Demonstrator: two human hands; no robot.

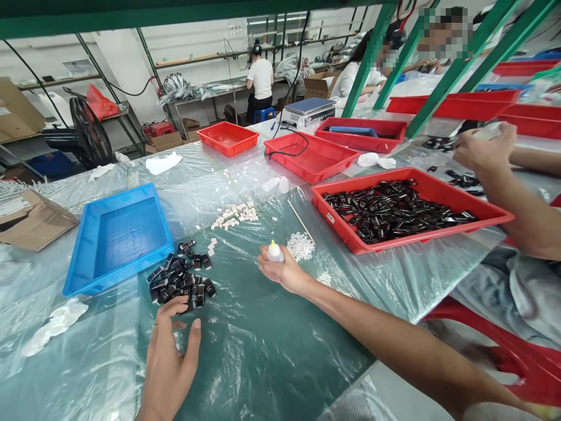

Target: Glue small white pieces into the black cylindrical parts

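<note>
On the plastic-covered counter (pixel 263 351) we note our left hand (pixel 169 356) open, fingertips touching the pile of black parts (pixel 179 279) just ahead; our right hand (pixel 284 270) grips a small white bottle (pixel 274 252).

Beside the blue plastic tray (pixel 118 237), smooth and matt, the small black parts (pixel 180 279) gleam glossy on clear, wrinkled plastic sheeting (pixel 263 345) (shiny over the green tabletop); right of the tray, a translucent plastic dropper bottle (pixel 275 252)
</note>
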